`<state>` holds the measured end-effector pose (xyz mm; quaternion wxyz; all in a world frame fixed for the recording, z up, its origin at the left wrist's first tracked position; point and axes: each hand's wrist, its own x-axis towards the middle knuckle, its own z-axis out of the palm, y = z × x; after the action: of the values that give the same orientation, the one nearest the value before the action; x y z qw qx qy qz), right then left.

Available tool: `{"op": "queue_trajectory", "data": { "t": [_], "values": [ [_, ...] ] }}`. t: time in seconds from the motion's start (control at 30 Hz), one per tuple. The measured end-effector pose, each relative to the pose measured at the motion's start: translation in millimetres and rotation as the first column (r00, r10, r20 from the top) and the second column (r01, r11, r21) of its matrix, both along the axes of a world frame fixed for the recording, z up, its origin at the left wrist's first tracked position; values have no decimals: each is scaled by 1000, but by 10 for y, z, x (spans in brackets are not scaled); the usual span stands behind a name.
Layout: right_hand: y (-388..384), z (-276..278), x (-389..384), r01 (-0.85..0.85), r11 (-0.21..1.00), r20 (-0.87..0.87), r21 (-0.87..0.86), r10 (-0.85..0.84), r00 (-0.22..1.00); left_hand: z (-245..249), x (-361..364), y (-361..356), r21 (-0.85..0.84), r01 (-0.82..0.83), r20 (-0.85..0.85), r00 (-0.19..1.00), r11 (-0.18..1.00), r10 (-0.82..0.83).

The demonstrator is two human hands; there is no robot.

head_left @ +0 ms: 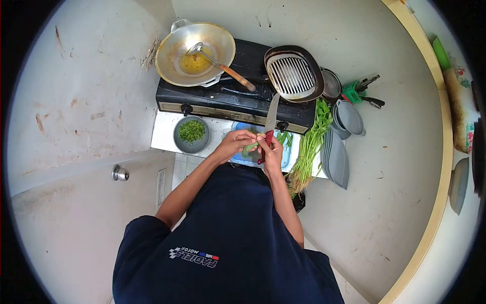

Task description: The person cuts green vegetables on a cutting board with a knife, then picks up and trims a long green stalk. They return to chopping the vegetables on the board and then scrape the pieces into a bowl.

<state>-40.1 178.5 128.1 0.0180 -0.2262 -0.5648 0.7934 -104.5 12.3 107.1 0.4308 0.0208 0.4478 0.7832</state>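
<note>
My right hand is closed round the red handle of a kitchen knife, its blade pointing away from me toward the stove. Beside it, my left hand pinches a small green vegetable piece, whose exact kind I cannot make out. The fingertips of both hands meet at the piece. Below them lies a blue tray with green leaves at its right side. To the left, a grey bowl holds chopped greens.
Behind stands a black stove bearing a wok with a wooden-handled ladle and a grill pan. At right are a bunch of leafy stalks, stacked grey plates and a green utensil basket.
</note>
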Motion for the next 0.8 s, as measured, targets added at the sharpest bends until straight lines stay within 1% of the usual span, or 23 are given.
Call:
{"op": "queue_trajectory", "data": {
  "t": [0.07,0.17,0.2,0.23,0.3,0.4,0.53,0.6,0.7,0.77,0.8],
  "values": [
    [19,51,35,-15,999,37,37,14,999,-2,-17,3,126,1,143,990,992,-19],
    [52,70,86,-11,999,26,45,10,1000,25,-37,9,236,0,378,921,972,-92],
    [76,66,105,-24,998,38,54,22,999,28,-25,16,260,10,382,917,965,-113],
    [89,68,134,-31,998,52,57,28,998,-3,-9,17,240,32,375,919,970,-123],
    [90,76,162,-49,997,77,61,44,996,-75,12,8,196,70,360,923,978,-138],
    [43,-35,160,-53,997,61,50,50,997,-111,37,-53,203,90,303,941,975,-150],
    [-79,-22,109,1,999,46,43,-3,999,-140,62,-129,181,57,246,964,982,-101],
    [-111,-25,109,-8,998,63,56,4,998,-159,72,-155,171,39,223,972,985,-77],
    [-105,-72,134,-48,990,96,129,36,995,-239,97,-198,117,60,107,992,991,-73],
    [-72,-127,171,-104,974,131,201,78,988,-313,81,-228,-101,104,-86,990,989,-113],
    [-32,-218,200,-143,948,133,285,108,985,-367,78,-248,-211,109,-177,973,972,-147]
  ]
}}
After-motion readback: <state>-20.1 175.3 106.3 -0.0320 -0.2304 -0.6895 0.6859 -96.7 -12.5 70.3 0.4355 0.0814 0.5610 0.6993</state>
